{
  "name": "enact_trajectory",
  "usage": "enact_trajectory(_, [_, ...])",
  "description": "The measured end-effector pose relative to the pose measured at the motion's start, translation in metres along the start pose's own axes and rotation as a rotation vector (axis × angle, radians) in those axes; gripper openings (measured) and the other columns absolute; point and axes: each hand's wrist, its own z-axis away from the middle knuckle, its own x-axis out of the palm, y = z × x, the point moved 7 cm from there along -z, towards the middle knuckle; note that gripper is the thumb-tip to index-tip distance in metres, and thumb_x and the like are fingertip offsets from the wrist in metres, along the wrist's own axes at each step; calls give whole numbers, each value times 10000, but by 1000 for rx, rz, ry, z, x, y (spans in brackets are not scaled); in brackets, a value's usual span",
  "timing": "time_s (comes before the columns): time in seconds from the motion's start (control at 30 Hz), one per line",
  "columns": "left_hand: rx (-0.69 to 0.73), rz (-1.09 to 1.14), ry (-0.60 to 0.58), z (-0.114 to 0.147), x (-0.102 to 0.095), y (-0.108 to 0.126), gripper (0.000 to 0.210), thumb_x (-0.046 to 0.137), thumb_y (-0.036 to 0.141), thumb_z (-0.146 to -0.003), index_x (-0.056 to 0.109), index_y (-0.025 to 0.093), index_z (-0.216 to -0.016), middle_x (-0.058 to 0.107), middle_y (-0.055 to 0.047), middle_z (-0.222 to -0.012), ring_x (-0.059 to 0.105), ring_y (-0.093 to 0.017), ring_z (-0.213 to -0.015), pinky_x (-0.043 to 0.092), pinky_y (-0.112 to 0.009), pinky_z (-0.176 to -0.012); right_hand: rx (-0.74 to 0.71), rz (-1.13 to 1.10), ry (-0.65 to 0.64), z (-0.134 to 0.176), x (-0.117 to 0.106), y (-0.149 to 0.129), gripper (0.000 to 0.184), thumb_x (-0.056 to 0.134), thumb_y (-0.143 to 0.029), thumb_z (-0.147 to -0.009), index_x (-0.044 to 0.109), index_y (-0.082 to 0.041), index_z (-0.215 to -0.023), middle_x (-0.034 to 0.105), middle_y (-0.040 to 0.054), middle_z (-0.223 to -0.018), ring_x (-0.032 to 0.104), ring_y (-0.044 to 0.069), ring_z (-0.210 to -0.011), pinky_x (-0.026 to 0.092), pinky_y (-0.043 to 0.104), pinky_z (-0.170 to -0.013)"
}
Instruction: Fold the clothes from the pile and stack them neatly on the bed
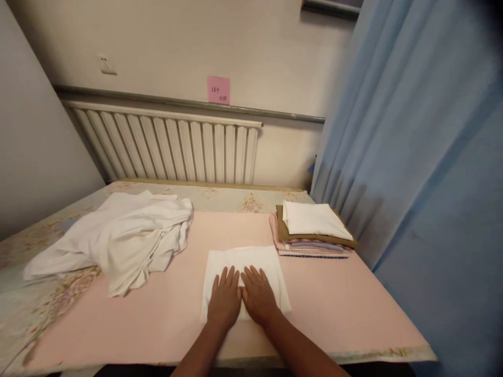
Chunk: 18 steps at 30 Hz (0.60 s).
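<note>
A folded white cloth [271, 262] lies flat near the front middle of the pink sheet [157, 324]. My left hand [225, 298] rests palm down on it, fingers stretched out and pointing away from me. Beside it, thumbs nearly touching, my right hand [258, 294] presses flat on the same cloth. To the right stands a stack of folded cloths: a white folded cloth [316, 219] on top, a brown folded cloth [283, 228] under it, then pink, patterned and checked ones. A loose heap of white cloths [118, 235] lies crumpled on the left.
A floral bedspread [251, 203] shows around the pink sheet. Behind it, a white radiator [168, 144] runs along the wall, with a pink paper note [218, 90] above. A blue curtain [396, 131] hangs close on the right, beside the stack.
</note>
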Motion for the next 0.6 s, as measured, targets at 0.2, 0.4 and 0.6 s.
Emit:
enact_trajectory(0.2, [-13,-35,10,3,-13,-7,497,351,358,-931,438,213,-1398,395,-75,-1493,271,-288,-1410,247,-525,-1120,61,27,70,2,-6,12,398,469,-352,-927,552,-177,-1275,510,107,-1388,383,300,-1336,251,532,-1106])
enact_trajectory(0.4, [-51,-28,-37,7,-17,-14,515,332,377,-937,401,205,-1418,371,-70,-1507,237,-283,-1423,214,-524,-1133,131,120,65,12,-7,34,411,420,-363,-948,534,-204,-1309,458,87,-1435,346,278,-1363,230,506,-1113])
enact_trajectory(0.6, [-446,433,-17,27,-35,-76,493,414,370,-866,521,137,-1287,449,-131,-1450,320,-269,-1388,255,-459,-1121,148,191,20,16,-6,38,431,380,-370,-959,518,-204,-1332,420,67,-1463,317,274,-1379,212,481,-1120])
